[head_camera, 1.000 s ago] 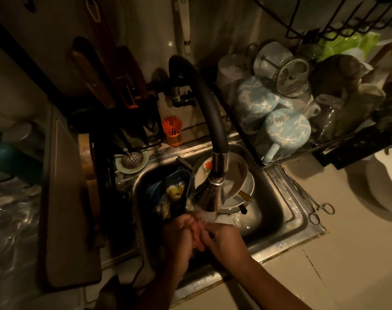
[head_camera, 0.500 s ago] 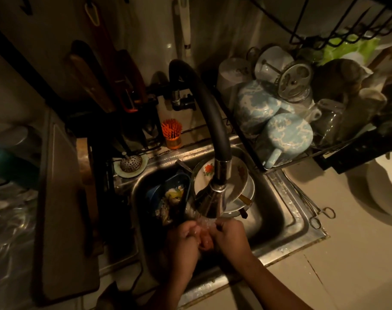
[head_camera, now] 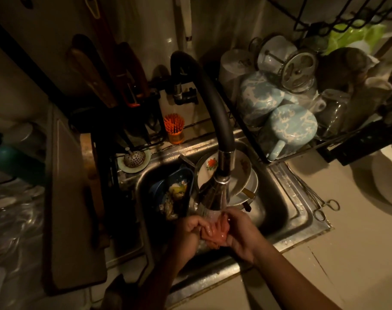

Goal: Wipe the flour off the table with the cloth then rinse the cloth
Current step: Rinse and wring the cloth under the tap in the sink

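I see cloth (head_camera: pixel 215 233): small, pinkish-orange, soaked and glistening, bunched into crumpled wad. Held between left grip (head_camera: pixel 189 233) and right grip (head_camera: pixel 242 237), fingers of both curled round it. Sits directly under water running from tap (head_camera: pixel 215 195), above sink (head_camera: pixel 302 211) basin, near front edge. Table (head_camera: pixel 358 253): pale beige, right of sink, dimly lit; whether flour lies on it, I cannot tell.
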